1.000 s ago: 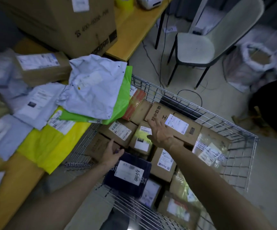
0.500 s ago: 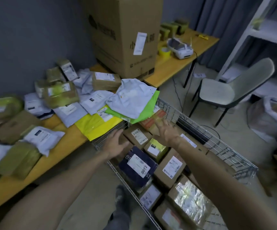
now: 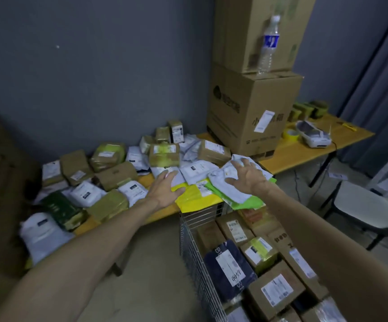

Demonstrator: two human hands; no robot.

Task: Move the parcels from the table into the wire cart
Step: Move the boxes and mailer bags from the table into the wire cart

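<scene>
Nearest the camera, at lower right, the wire cart [image 3: 189, 247] is packed with parcels. A dark blue parcel [image 3: 229, 273] with a white label lies against its left wall, with a small yellow-green packet [image 3: 258, 251] just beside it. Labelled brown boxes [image 3: 275, 290] fill the room around them. The cart's far end stands at the front edge of the table [image 3: 290, 154], under overhanging mailers. Left of the cart, bare floor [image 3: 153, 263] lies open between its wire wall and the table edge. To the right, a pale chair [image 3: 362, 205] stands near the cart.

Both bare arms reach forward over the table's edge. The left hand [image 3: 165, 188] is spread, fingers straight and apart, over a yellow mailer [image 3: 188, 196] that hangs past the edge. Whether it touches cannot be told. The right hand [image 3: 246, 176], fingers likewise splayed, lies over a pale grey mailer [image 3: 232, 182]. That mailer is stacked on a green mailer [image 3: 244, 201], which droops over the cart. Neither hand grips anything.

Beyond the hands, white bags [image 3: 85, 194] and taped brown packets [image 3: 164, 154] crowd the tabletop back to the grey wall [image 3: 95, 77]. At the pile's right end two big cardboard boxes [image 3: 248, 112] are stacked. A water bottle [image 3: 268, 43] stands upright on the lower one, in front of the upper. Past them a yellow tape roll [image 3: 290, 134] and a white device [image 3: 314, 137] sit on the table.
</scene>
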